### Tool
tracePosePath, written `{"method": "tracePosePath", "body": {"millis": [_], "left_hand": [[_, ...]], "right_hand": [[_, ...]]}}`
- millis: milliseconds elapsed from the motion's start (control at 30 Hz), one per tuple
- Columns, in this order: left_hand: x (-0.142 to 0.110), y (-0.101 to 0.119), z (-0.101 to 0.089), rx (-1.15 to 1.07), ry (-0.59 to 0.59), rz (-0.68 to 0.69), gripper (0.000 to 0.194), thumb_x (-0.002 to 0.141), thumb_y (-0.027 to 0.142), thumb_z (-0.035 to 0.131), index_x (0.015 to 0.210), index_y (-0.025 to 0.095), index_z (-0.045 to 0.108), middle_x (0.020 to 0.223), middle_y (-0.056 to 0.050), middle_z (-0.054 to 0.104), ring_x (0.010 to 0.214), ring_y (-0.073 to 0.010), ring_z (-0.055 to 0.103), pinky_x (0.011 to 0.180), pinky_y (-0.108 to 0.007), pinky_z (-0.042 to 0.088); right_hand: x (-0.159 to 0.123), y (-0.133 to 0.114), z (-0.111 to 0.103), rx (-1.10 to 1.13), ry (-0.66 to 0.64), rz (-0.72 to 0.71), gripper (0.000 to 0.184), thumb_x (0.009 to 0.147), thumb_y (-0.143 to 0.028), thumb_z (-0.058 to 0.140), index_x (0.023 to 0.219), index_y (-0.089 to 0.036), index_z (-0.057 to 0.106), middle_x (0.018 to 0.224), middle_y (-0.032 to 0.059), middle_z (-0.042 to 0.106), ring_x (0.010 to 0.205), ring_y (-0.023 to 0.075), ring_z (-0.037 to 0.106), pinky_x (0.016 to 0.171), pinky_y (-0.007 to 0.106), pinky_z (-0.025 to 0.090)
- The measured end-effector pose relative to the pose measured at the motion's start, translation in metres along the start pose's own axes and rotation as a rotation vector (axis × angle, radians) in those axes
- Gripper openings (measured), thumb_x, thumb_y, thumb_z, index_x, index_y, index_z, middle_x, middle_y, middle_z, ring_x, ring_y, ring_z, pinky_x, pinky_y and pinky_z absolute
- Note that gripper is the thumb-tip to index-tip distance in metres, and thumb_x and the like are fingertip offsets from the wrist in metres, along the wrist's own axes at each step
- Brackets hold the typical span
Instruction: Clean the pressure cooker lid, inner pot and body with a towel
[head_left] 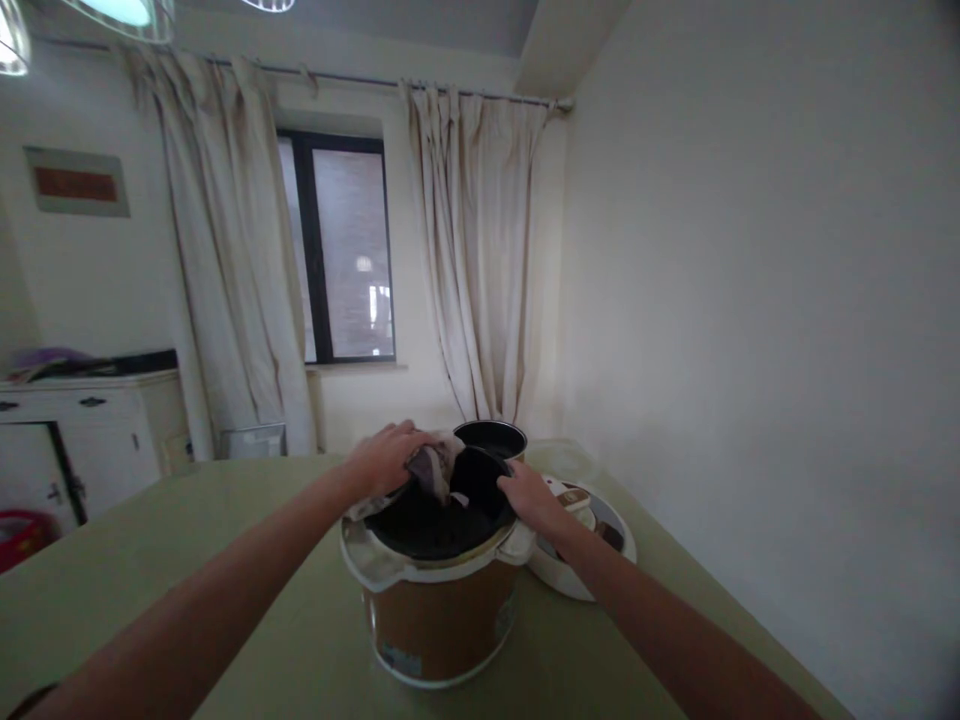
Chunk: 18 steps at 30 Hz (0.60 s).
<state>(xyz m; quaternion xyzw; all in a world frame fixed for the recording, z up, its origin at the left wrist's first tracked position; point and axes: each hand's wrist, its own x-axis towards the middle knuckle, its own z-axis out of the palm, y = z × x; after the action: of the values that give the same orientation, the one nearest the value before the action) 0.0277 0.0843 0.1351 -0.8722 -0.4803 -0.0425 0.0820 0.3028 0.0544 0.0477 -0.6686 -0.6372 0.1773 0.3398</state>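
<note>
We see the cooker point(442, 622) on the table point(300, 645), the inner pot point(427, 530) at its opening, the cloth point(436, 468) partly inside that pot. Right lies the round lid point(627, 548); beyond the cooker, a second pot point(491, 437); far left, a cabinet point(109, 418).

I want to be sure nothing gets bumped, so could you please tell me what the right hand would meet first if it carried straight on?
The black inner pot, whose edge the right hand already touches; beyond it, probably the cloth, though depth is unclear.
</note>
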Motion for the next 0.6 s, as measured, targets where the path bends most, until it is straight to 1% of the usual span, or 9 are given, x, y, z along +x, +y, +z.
{"method": "tracePosePath", "body": {"millis": [67,133,167,267,333,367,433,500,600], "left_hand": [[0.016,0.026,0.011,0.017,-0.018,0.029,0.058,0.088,0.009,0.06,0.141,0.03,0.064,0.143,-0.014,0.063,0.134,-0.0337,0.063,0.111,-0.047,0.051],[0.034,0.048,0.025,0.027,-0.05,0.018,0.046,0.091,0.007,0.059,0.133,0.021,0.07,0.136,-0.02,0.067,0.129,-0.0372,0.067,0.107,-0.052,0.053],[0.042,0.056,0.032,0.027,-0.064,0.005,0.041,0.092,0.008,0.059,0.13,0.017,0.07,0.133,-0.021,0.069,0.127,-0.0377,0.068,0.106,-0.054,0.054],[0.061,0.076,0.048,-0.001,-0.112,-0.019,0.035,0.098,0.019,0.065,0.132,0.013,0.066,0.133,-0.019,0.07,0.124,-0.0339,0.069,0.104,-0.055,0.057],[0.069,0.087,0.054,-0.047,-0.172,0.032,0.038,0.096,0.026,0.07,0.133,0.015,0.066,0.135,-0.016,0.071,0.123,-0.0309,0.07,0.103,-0.051,0.058],[0.072,0.092,0.055,-0.074,-0.211,0.077,0.04,0.093,0.026,0.073,0.131,0.016,0.067,0.135,-0.016,0.071,0.122,-0.0306,0.07,0.103,-0.048,0.058],[0.074,0.101,0.053,-0.126,-0.3,0.178,0.043,0.083,0.019,0.077,0.126,0.018,0.071,0.131,-0.015,0.074,0.119,-0.0308,0.072,0.101,-0.042,0.058],[0.071,0.105,0.048,-0.166,-0.399,0.264,0.045,0.076,0.013,0.075,0.12,0.021,0.075,0.126,-0.011,0.078,0.113,-0.0285,0.074,0.097,-0.037,0.059],[0.059,0.098,0.036,-0.186,-0.569,0.337,0.044,0.071,0.008,0.069,0.11,0.027,0.079,0.107,-0.003,0.083,0.093,-0.0236,0.076,0.081,-0.033,0.061]], "right_hand": [[-0.001,0.001,0.0,-0.001,-0.002,-0.014,0.038,0.089,-0.022,0.052,0.122,-0.015,0.071,0.126,0.0153,0.076,0.119,0.0276,0.068,0.097,0.033,0.047],[-0.001,0.003,0.0,-0.007,-0.004,-0.026,0.039,0.09,-0.023,0.053,0.124,-0.017,0.071,0.125,0.0135,0.076,0.117,0.027,0.069,0.096,0.032,0.047],[-0.001,0.004,0.001,-0.011,-0.004,-0.03,0.039,0.09,-0.025,0.053,0.125,-0.017,0.071,0.125,0.0133,0.076,0.118,0.0271,0.069,0.096,0.032,0.047],[-0.002,0.005,0.003,-0.019,0.01,-0.019,0.04,0.091,-0.028,0.054,0.126,-0.017,0.071,0.127,0.0145,0.076,0.12,0.0292,0.068,0.097,0.034,0.047],[-0.002,0.005,0.003,-0.024,0.016,-0.004,0.041,0.091,-0.029,0.054,0.128,-0.017,0.07,0.127,0.0154,0.075,0.121,0.0302,0.068,0.098,0.035,0.047],[-0.002,0.004,0.003,-0.029,0.015,0.002,0.042,0.091,-0.03,0.055,0.128,-0.017,0.07,0.127,0.0157,0.075,0.121,0.0304,0.068,0.097,0.035,0.047],[-0.001,0.003,0.003,-0.041,0.005,0.008,0.04,0.091,-0.03,0.055,0.126,-0.017,0.07,0.125,0.016,0.075,0.119,0.0301,0.069,0.095,0.035,0.047],[-0.001,0.003,0.002,-0.05,-0.003,0.009,0.037,0.092,-0.03,0.054,0.122,-0.017,0.071,0.123,0.0162,0.076,0.117,0.0296,0.069,0.094,0.035,0.047],[0.0,0.002,0.0,-0.059,-0.012,-0.008,0.035,0.094,-0.029,0.051,0.121,-0.015,0.07,0.123,0.0179,0.075,0.116,0.0293,0.069,0.094,0.035,0.046]]}}
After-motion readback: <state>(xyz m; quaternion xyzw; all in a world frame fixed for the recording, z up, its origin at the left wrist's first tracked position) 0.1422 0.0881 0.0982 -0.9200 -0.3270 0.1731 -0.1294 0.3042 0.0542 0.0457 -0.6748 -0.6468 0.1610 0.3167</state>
